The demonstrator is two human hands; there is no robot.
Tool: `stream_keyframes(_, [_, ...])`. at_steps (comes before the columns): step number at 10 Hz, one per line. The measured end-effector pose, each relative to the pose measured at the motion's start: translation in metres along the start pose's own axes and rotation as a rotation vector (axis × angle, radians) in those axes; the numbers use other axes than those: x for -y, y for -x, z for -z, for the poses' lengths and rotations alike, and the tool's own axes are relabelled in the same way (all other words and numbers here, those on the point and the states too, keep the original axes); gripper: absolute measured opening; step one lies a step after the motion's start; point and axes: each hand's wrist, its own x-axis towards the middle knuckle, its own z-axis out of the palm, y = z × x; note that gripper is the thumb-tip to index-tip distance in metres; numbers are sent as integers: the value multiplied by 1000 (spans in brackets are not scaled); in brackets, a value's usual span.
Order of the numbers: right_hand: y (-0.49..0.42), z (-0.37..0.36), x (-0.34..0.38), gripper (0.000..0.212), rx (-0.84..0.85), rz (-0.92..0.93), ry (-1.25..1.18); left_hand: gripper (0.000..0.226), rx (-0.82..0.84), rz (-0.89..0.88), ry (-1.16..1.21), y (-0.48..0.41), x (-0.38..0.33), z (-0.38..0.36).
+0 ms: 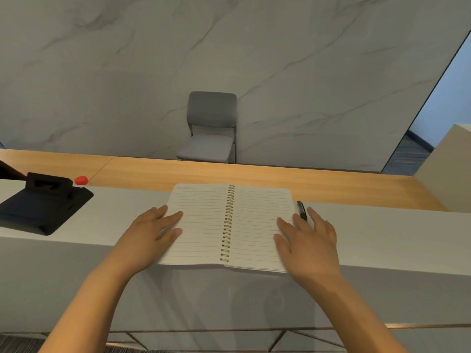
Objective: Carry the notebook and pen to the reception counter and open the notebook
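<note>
Your left hand (155, 226) and right hand (305, 235) are lying flat with fingers spread on the outer pages of the open notebook (229, 225). It is resting on the grey reception counter (382, 230), the pen (302, 210) lying just beside its right edge by your right fingers. A black device (43, 207) is sitting well apart to the left.

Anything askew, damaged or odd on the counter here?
Nothing stands out. The notebook lies open and flat on the counter, both hands resting on its pages, the pen beside its right edge.

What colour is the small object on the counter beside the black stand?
Red, clearest in the head view, just right of the black stand.
</note>
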Motion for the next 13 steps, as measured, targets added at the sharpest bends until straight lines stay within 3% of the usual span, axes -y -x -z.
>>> stream_keyframes(10, [-19, -4, -2, 50, -62, -9, -27, 50, 29, 34, 32, -20, -5, 1])
stream_keyframes(11, [-20, 4, -1, 48, -90, -22, -113, 48, 14, 42, 50, -18, -13, 12])
stream_keyframes(12, [-17, 25, 6, 38, -271, -17, -473, 41, -181, -3, 196, -12, -34, 33])
stream_keyframes(13, [-10, 57, 16, 26, -315, -92, -1064, 26, -246, -3, 652, -6, -56, 63])
